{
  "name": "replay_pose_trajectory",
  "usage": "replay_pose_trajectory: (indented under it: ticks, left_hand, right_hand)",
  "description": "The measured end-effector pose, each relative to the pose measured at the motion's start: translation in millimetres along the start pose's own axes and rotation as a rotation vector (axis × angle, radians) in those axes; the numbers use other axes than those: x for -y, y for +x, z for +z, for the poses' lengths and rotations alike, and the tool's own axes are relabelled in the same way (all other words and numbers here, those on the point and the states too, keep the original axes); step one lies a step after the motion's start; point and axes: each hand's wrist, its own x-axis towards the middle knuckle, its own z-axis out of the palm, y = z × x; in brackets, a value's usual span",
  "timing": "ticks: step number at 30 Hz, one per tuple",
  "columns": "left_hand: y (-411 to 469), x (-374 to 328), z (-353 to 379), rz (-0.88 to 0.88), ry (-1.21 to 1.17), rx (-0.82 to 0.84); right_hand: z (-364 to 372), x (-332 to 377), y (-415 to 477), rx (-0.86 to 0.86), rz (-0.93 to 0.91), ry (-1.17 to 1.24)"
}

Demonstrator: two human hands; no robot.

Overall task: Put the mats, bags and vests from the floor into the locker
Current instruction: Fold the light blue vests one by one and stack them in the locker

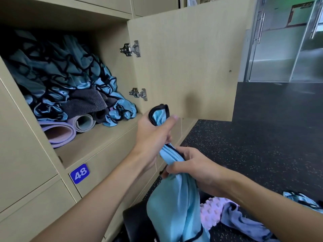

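The left hand [153, 131] grips the top of the vest [174, 212] just outside the locker [97, 142]; the right hand [190, 165] pinches it lower. Its long tail hangs floorward and may snag the shelf edge or slide out, since the pile [61, 72] crowds the locker.

Left hand [152, 133] raised, fingers [168, 122] curled; right hand [192, 169] lower, likewise curled.

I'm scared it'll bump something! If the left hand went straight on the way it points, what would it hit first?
Probably the open locker door, near its bottom edge. The left hand, gripping the blue vest, points there, though depth is unclear.
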Motion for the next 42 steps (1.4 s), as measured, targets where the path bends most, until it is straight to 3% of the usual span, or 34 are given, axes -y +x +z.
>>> replay_pose_trajectory:
  ticks: [3,7,9,14,18,23,28,32,34,37,40,42]
  left_hand:
    - [7,-7,-9,0.150,0.110,-0.089]
    - [16,-13,-35,0.423,0.474,-0.167]
    - [10,-13,-38,0.396,0.555,-0.027]
    - [-4,-7,-30,0.077,0.586,0.579]
    - [-10,-13,-23,0.045,0.553,0.689]
    - [-3,-20,-34,0.076,0.608,0.530]
    - [-3,-11,-27,0.088,0.447,0.180]
    - [-12,-13,-5,-0.259,-0.058,0.211]
    - [-12,-12,-1,-0.306,-0.172,0.218]
    - [-11,-7,1,-0.124,-0.079,0.065]
    - [-11,-5,4,0.027,-0.089,-0.066]
    - [-10,-7,4,0.114,-0.099,-0.066]
  right_hand:
    - [-1,0,-3,-0.035,-0.021,-0.166]
    - [-9,1,-11,-0.051,-0.045,-0.474]
    - [-11,7,-15,-0.075,-0.101,-0.466]
    - [-20,21,-15,-0.223,-0.252,-0.519]
    - [-24,29,-16,-0.231,-0.266,-0.535]
    - [-30,31,-22,-0.233,-0.151,-0.560]
    - [-18,23,-22,-0.397,-0.500,-0.557]
    - [3,16,-14,-0.501,-0.631,-0.522]
    - [9,15,-10,-0.514,-0.635,-0.556]
    - [9,14,-7,-0.462,-0.656,-0.656]
    - [16,5,-10,-0.338,-0.494,-0.560]
    - [22,-4,-9,-0.409,-0.377,-0.480]
